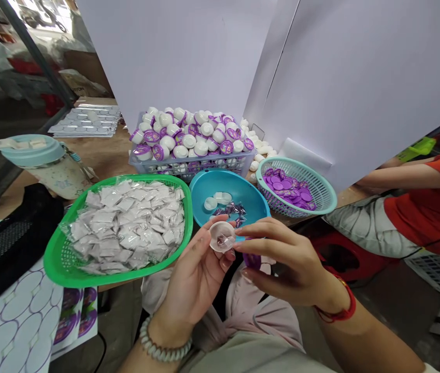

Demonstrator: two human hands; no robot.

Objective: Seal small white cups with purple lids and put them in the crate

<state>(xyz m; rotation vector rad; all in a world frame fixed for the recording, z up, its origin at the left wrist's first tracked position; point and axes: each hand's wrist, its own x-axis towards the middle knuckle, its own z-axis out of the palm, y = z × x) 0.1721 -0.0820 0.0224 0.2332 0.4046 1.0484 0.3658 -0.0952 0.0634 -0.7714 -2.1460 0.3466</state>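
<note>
My left hand (196, 274) pinches a small clear plastic cup (222, 237) with a small purple item inside it, held just in front of the blue bowl (204, 186). My right hand (282, 259) is closed beside the cup, fingertips touching its right edge, and holds a purple round lid (252, 260) under its fingers. The blue bowl contains a couple of white cups and some purple-wrapped pieces (231, 209).
A green basket (60, 264) of small clear sachets sits at left. A grey crate (188, 167) heaped with capped white cups stands behind. A teal basket (321, 192) holds purple lids. A water jug (44, 163) and sticker sheets (17, 316) lie left. Another person in red (429, 207) sits at right.
</note>
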